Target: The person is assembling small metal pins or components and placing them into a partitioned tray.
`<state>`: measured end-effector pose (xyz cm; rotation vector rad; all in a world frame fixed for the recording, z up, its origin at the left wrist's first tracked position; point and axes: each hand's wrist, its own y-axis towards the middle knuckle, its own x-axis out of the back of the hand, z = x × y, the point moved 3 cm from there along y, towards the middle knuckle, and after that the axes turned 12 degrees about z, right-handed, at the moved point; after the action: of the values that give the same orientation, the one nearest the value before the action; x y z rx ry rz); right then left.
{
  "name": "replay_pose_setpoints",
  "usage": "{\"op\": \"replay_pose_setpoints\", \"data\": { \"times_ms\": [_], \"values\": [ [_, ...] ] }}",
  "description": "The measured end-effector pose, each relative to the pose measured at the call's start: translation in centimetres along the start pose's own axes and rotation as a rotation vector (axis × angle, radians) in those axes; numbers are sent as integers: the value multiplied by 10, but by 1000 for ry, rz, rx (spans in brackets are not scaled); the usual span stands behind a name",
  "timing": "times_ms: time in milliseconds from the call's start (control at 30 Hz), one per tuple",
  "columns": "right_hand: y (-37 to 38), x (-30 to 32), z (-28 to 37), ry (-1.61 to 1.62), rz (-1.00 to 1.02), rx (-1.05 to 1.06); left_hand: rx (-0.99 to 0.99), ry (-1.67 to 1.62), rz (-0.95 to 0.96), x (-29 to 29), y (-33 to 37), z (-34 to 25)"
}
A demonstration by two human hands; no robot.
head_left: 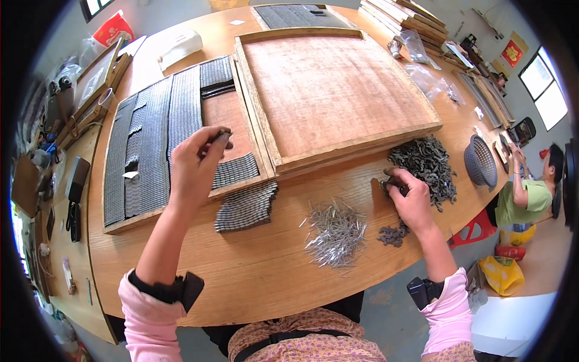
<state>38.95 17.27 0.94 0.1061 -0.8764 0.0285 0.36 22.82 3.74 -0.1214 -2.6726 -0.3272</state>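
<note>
My left hand (196, 155) is raised over the left wooden tray, its fingers pinched on a small dark piece (225, 137). Rows of ribbed dark grey strips (184, 99) fill much of that tray (253, 130); wood shows below my fingertips. Another strip (247, 208) hangs over the tray's near edge onto the table. On the right, my right hand (413, 196) is closed on small dark pieces (386, 186), partly hidden by the fingers. It is beside a heap of dark small parts (428, 163). Nearby lie a smaller cluster (393, 234) and a pile of thin silvery pins (335, 232).
A second, shallow wooden tray (338, 84) stands against the first. A grey perforated basket (479, 160) sits at the table's right edge. Stacked wooden frames (404, 21) and plastic bags (416, 48) lie at the far right. Beyond, a person in green (531, 193) works with both hands.
</note>
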Motion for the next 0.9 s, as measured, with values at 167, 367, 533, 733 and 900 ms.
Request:
{"op": "replay_pose_setpoints", "data": {
  "times_ms": [167,367,533,733,900],
  "values": [
    [1,3,14,-129,44,33,50,7,149,-8,-73,-27],
    [-1,-10,36,18,82,108,383,-511,248,-39,-158,-31],
    [-46,-52,103,766,439,74,500,-695,330,-70,-183,-35],
    [-70,-69,138,547,615,380,577,-916,455,-87,-179,-42],
    [-79,-77,136,959,453,143,577,-898,418,-84,-180,-37]
  ]
}}
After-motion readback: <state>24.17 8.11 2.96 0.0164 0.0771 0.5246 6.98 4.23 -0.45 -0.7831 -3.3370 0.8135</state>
